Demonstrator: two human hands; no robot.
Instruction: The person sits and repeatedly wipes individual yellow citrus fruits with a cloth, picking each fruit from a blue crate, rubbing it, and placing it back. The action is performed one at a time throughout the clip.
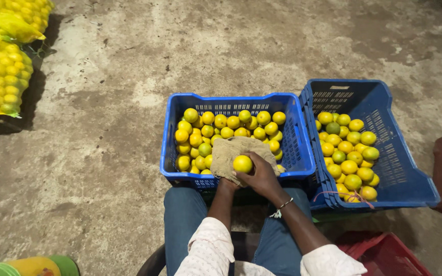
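Over the blue crate (pixel 172 153), the right hand (pixel 262 176) grips a yellow fruit (pixel 242 163) on burlap cloth (pixel 228 151).

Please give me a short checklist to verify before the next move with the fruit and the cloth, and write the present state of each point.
1. Right hand grips the yellow fruit: ok, the fingers wrap it.
2. Burlap cloth lies under the fruit: ok, draped over the front rim of the near blue crate.
3. Left hand supports the cloth: cannot tell, it is hidden under the cloth.
4. Tilted blue crate on the right has free room: ok, fruit fills only part of it.
5. The near crate sits steady: cannot tell.
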